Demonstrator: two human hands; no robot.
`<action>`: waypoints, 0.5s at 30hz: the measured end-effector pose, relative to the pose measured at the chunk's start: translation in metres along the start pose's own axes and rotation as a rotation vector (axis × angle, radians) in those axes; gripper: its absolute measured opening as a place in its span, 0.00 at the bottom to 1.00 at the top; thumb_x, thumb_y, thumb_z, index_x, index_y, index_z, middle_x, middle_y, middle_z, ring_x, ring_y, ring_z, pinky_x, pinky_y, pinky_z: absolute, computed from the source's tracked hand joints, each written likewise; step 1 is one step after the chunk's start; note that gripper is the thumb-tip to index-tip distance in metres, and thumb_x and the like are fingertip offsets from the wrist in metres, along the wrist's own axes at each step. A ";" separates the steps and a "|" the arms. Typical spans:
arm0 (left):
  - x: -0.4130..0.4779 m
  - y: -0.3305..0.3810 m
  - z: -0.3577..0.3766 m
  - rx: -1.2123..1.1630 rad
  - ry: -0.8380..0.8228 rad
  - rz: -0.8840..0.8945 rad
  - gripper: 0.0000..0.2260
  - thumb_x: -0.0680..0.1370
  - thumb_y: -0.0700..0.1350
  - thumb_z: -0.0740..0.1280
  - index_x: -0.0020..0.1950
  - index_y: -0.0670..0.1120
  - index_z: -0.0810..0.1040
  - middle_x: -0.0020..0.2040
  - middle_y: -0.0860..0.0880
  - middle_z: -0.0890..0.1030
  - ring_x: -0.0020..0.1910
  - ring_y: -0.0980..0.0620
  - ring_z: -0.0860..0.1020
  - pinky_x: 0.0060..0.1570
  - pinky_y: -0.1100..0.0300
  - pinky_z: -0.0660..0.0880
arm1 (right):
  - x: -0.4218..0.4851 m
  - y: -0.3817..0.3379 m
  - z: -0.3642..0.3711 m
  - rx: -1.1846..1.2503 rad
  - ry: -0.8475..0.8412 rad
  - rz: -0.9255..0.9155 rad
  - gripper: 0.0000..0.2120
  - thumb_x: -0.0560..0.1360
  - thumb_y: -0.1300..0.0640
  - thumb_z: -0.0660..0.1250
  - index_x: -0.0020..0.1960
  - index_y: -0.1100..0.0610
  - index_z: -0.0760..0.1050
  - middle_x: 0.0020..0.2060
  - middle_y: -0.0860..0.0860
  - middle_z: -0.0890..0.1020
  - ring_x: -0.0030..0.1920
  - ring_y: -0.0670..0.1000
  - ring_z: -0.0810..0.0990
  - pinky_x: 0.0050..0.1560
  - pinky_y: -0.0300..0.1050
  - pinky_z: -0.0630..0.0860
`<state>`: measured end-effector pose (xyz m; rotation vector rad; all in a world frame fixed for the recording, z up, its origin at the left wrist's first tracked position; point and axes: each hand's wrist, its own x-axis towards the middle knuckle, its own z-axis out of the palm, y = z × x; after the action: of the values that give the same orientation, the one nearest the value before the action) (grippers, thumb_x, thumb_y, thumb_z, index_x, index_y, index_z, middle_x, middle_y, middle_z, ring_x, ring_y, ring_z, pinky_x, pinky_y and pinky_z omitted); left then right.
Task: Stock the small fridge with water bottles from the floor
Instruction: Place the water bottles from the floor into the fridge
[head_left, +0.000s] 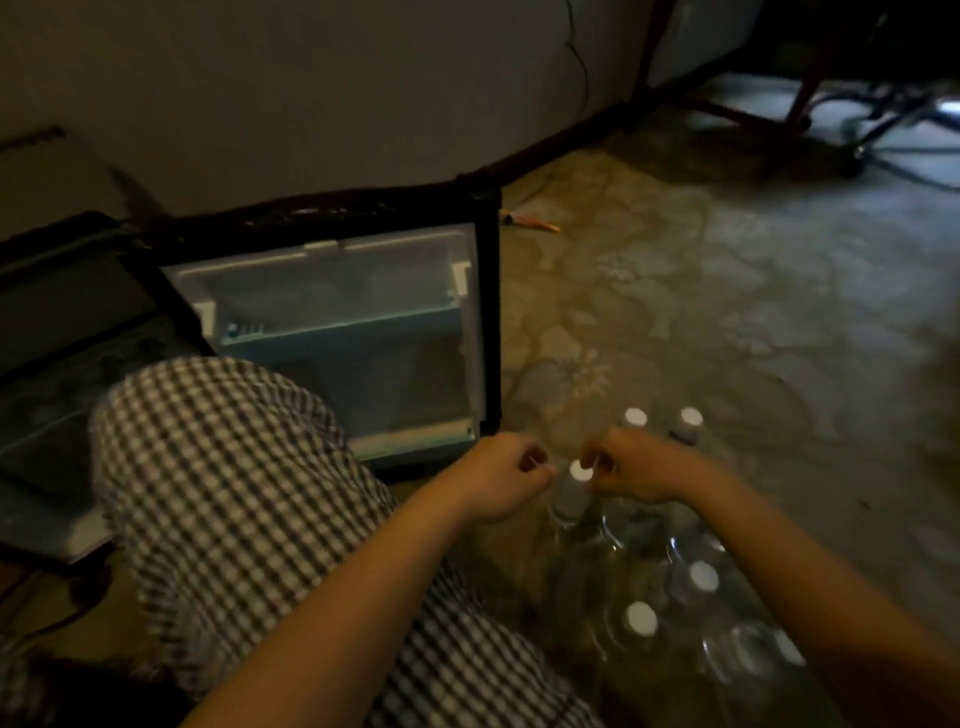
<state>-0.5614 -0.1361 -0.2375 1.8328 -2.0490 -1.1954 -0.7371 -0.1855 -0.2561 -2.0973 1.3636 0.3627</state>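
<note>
So, bottle (569, 506): stood upright on the floor (727, 312), cap (580, 470) between both hands.
Right hand (631, 470): nearer, curled at cap; grip unclear.
Left hand (506, 478): curled just left; grip unclear.
Fridge (337, 338): open, far left.

Head-worn view, angled down and forward, close over open black fridge (332, 332) far left, clear white-capped bottles (641, 618) near right

Clear, white-capped water bottles (641, 618) stand upright in a cluster beside the open small fridge (337, 332).
</note>
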 end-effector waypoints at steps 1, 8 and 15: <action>0.004 0.002 0.014 -0.017 -0.039 -0.008 0.13 0.78 0.49 0.62 0.59 0.44 0.76 0.57 0.45 0.79 0.53 0.51 0.76 0.52 0.58 0.73 | -0.001 0.013 0.016 0.016 -0.017 0.031 0.14 0.75 0.53 0.66 0.59 0.56 0.74 0.53 0.52 0.78 0.53 0.51 0.78 0.56 0.45 0.75; 0.009 0.004 0.077 -0.025 -0.238 -0.104 0.15 0.78 0.48 0.61 0.64 0.48 0.72 0.62 0.48 0.74 0.56 0.53 0.73 0.52 0.61 0.68 | -0.020 0.057 0.124 0.026 -0.106 0.210 0.17 0.75 0.54 0.66 0.63 0.55 0.72 0.61 0.53 0.76 0.60 0.53 0.76 0.61 0.47 0.74; 0.009 -0.008 0.077 -0.008 -0.223 -0.112 0.16 0.79 0.48 0.61 0.66 0.48 0.70 0.63 0.48 0.74 0.55 0.55 0.72 0.52 0.61 0.70 | -0.020 0.070 0.179 0.079 0.063 0.263 0.15 0.77 0.47 0.61 0.60 0.53 0.72 0.56 0.52 0.78 0.54 0.50 0.78 0.56 0.45 0.76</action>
<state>-0.6023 -0.1081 -0.2981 1.9106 -2.0699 -1.4970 -0.7914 -0.0804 -0.4086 -1.8829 1.6695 0.3457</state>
